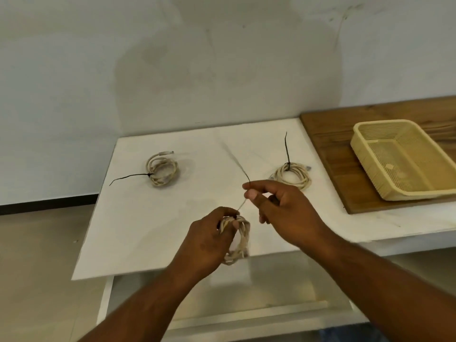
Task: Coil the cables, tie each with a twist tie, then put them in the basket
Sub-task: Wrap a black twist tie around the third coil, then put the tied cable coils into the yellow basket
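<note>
White tabletop (138, 218) mid-frame, wooden board (328, 134) at right carrying the cream mesh basket (365, 164). Two beige tied coils lie on the tabletop with black tie tails sticking out: left coil (158, 178) centre-left, right coil (302, 182) between the hands and the basket. Third coil (243, 233) is at lower centre over the tabletop's front edge, left hand (207, 240) fingers curled round it; right hand (286, 208) thumb and forefinger pinch its twist tie (247, 178), which is motion-blurred.

Head-worn view, facing forward and down, near the table (197, 149)
</note>
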